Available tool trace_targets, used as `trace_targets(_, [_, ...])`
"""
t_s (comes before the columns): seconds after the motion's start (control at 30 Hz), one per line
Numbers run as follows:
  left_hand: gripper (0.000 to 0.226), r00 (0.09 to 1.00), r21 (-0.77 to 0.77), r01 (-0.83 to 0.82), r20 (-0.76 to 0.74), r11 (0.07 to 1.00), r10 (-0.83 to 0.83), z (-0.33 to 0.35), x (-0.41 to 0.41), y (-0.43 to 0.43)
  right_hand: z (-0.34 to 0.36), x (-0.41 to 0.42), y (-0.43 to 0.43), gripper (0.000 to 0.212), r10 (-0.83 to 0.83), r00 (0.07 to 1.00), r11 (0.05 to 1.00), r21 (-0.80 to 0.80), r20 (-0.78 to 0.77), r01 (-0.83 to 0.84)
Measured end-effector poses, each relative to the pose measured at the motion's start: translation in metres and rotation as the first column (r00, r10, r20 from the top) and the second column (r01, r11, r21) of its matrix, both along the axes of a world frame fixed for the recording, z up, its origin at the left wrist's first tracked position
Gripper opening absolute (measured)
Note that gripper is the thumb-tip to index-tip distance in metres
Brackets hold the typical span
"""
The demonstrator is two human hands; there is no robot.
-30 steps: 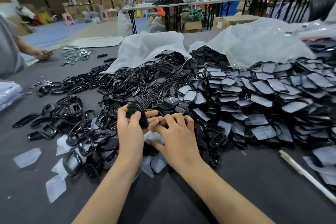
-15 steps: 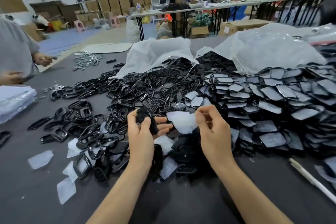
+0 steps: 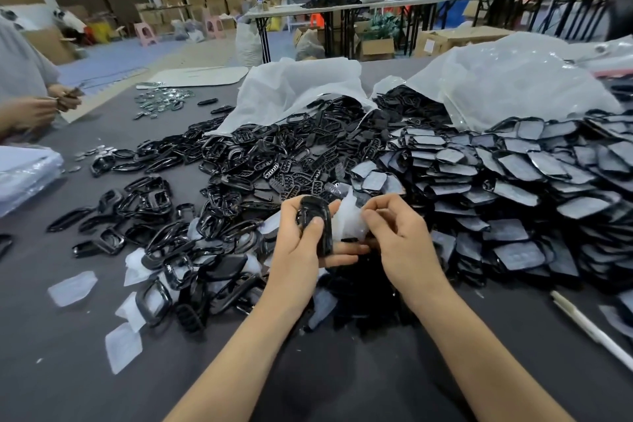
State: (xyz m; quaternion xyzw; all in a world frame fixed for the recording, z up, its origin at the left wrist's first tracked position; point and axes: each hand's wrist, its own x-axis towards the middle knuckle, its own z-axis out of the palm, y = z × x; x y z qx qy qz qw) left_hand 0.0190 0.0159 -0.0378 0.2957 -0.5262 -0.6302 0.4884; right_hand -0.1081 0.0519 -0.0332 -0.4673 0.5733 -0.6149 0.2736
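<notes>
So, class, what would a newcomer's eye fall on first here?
A huge heap of black parts spills from white bags across the table's middle. In front, the left grip holds one black part while the right grip pinches white film beside it.

Dark grey table (image 3: 342,387) under heaped black plastic parts (image 3: 274,161), white bags (image 3: 298,89).

Left hand (image 3: 301,247) grips glossy black plastic part (image 3: 317,226), thumb pressed on its face, part upright above table. Right hand (image 3: 400,243) pinches white film (image 3: 349,221) just beside part, film touching its right edge. Below hands: loose black frames (image 3: 219,216) heaped on dark grey table (image 3: 342,380). Film-covered pieces (image 3: 513,188) stacked at right. Two white bags (image 3: 294,89) behind heap, mouths open toward it. Peeled film scraps (image 3: 72,288) lie at left. Another person's hands (image 3: 44,104) at far left edge.
</notes>
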Motion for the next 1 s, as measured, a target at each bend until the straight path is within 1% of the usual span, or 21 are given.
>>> trace_targets(0.13, [0.02,0.999,0.041,0.017,-0.043,0.999,-0.015,-0.003,-0.002,-0.001,-0.002,-0.001,-0.001,0.023,0.087,0.987,0.996,0.022,0.133,-0.091])
trace_targets(0.27, [0.021,0.999,0.067,0.043,-0.015,0.997,-0.042,-0.001,-0.002,-0.001,-0.003,-0.001,-0.001,0.02,0.115,0.972,0.992,0.02,0.204,-0.122])
trace_targets(0.37, [0.019,0.999,0.05,0.035,-0.003,0.998,-0.035,-0.002,-0.003,0.001,-0.001,0.001,0.0,0.018,0.118,0.955,0.992,0.011,0.271,-0.126])
trace_targets(0.43, [0.018,0.999,0.022,-0.023,0.025,0.999,0.023,-0.004,-0.005,0.003,-0.002,0.002,-0.001,0.018,0.067,0.973,0.996,0.036,0.223,-0.077])
trace_targets(0.53, [0.018,0.998,-0.008,-0.06,0.025,0.998,0.061,-0.006,-0.008,0.005,-0.003,-0.003,-0.002,0.019,-0.037,0.996,0.998,0.048,0.077,0.033])
trace_targets(0.6, [0.019,0.997,-0.029,-0.067,0.041,0.997,0.068,-0.006,-0.008,0.004,-0.002,-0.005,-0.001,0.02,-0.026,1.0,1.0,0.017,-0.013,0.026])
trace_targets(0.7, [0.021,0.99,-0.043,-0.114,0.081,0.992,0.118,-0.008,-0.006,0.0,-0.002,-0.005,0.003,0.035,0.002,0.972,1.0,-0.013,-0.234,-0.006])
trace_targets(0.73, [0.021,0.989,-0.03,-0.125,0.08,0.992,0.127,-0.009,-0.006,-0.001,-0.002,-0.006,0.004,0.037,0.001,0.957,1.0,-0.014,-0.291,-0.005])
trace_targets(0.77, [0.021,0.989,-0.008,-0.129,0.071,0.992,0.129,-0.009,-0.005,-0.002,-0.001,-0.006,0.005,0.036,0.001,0.949,1.0,-0.008,-0.314,-0.003])
trace_targets(0.8, [0.022,0.99,0.015,-0.129,0.056,0.992,0.128,-0.008,-0.005,-0.002,0.0,-0.007,0.005,0.035,0.001,0.952,1.0,0.004,-0.307,0.0])
trace_targets(0.9, [0.021,0.988,0.048,-0.153,0.012,0.987,0.153,-0.008,-0.004,-0.005,0.003,-0.008,0.007,0.031,0.008,0.968,0.999,0.033,-0.25,0.0])
trace_targets(1.0, [0.018,0.983,0.056,-0.182,0.009,0.982,0.182,-0.009,-0.002,-0.008,0.007,-0.005,0.009,0.027,0.035,0.977,0.999,0.016,-0.211,-0.032])
